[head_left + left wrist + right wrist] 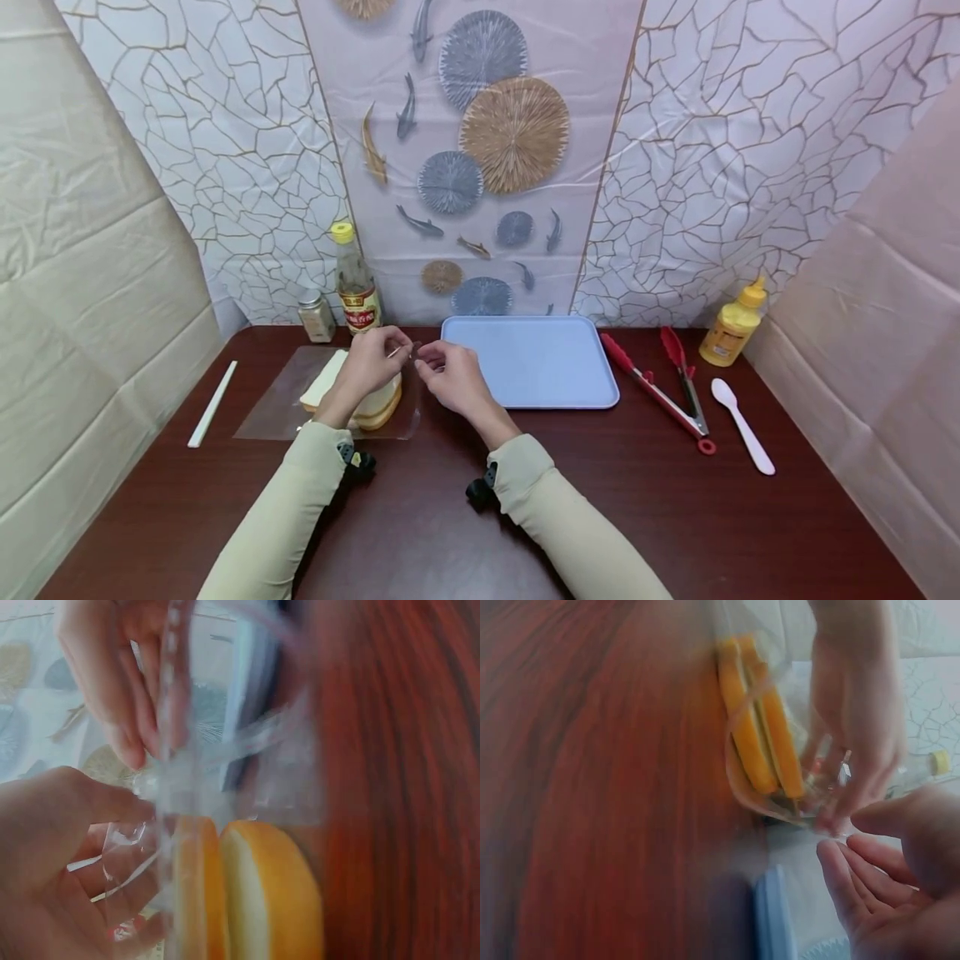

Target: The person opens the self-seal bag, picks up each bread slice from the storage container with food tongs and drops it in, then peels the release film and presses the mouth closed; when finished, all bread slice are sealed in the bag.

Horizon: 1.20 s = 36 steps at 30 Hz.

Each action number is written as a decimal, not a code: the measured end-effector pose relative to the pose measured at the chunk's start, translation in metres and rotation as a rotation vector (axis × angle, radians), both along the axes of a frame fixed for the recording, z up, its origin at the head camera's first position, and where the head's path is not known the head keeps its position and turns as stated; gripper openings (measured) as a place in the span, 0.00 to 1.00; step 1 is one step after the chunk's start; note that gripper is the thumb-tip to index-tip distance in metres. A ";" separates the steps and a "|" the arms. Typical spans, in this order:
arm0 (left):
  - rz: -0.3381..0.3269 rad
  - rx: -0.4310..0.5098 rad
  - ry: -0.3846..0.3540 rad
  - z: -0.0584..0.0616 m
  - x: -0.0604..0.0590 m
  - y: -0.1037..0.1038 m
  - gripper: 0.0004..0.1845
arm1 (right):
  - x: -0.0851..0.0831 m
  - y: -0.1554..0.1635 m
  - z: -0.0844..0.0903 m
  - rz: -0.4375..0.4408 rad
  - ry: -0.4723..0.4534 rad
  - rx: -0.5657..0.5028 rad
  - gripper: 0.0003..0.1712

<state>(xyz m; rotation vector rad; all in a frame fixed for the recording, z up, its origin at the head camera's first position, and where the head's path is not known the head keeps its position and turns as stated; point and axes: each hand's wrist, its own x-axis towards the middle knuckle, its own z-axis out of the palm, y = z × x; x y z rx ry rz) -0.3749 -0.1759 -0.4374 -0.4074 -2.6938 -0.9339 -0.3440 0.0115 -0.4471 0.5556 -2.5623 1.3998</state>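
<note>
A clear plastic bag (272, 408) lies on the left of the table, around sliced bread (381, 408) with a yellow-brown crust. In the left wrist view the bread (274, 892) shows beside the bag's raised edge. My left hand (367, 362) reaches over the bread and pinches that edge between thumb and fingers. Close to its fingertips is my right hand (453, 379), thumb and fingers slightly bent around the bag's edge. In the right wrist view a small gap shows between the thumb and fingers of that right hand (900, 870).
A blue tray (536, 362) stands at the back middle. Red-handled tongs (663, 396), a white spoon (742, 425) and a yellow squeeze bottle (731, 325) are to the right. A shaker jar (317, 317) and a sauce bottle (356, 283) stand behind the bread; white chopsticks (212, 404) lie far left.
</note>
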 end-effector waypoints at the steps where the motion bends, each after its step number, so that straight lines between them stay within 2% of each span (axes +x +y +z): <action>1: -0.016 0.011 -0.001 0.001 0.000 0.000 0.06 | -0.001 -0.002 -0.001 -0.011 0.004 -0.006 0.12; 9: -0.072 0.043 -0.058 0.004 0.003 -0.001 0.07 | -0.006 -0.008 -0.005 -0.087 0.044 -0.021 0.11; 12: -0.102 0.039 -0.058 0.007 0.004 -0.001 0.07 | -0.006 -0.006 -0.005 -0.103 0.067 -0.018 0.10; 16: -0.152 -0.001 -0.048 0.011 0.005 -0.001 0.09 | -0.007 -0.003 -0.006 -0.127 0.083 0.000 0.10; 22: -0.230 -0.054 -0.081 0.019 0.007 0.002 0.11 | -0.007 0.000 -0.005 -0.169 0.097 0.059 0.10; 25: -0.237 -0.068 -0.075 0.022 0.009 0.004 0.08 | -0.007 0.001 -0.004 -0.182 0.121 0.091 0.09; 28: -0.216 -0.078 -0.066 0.023 0.010 0.006 0.06 | -0.006 0.001 -0.002 -0.179 0.129 0.124 0.09; 36: -0.182 -0.074 -0.077 0.020 0.012 0.007 0.05 | -0.004 0.000 -0.002 -0.192 0.124 0.213 0.08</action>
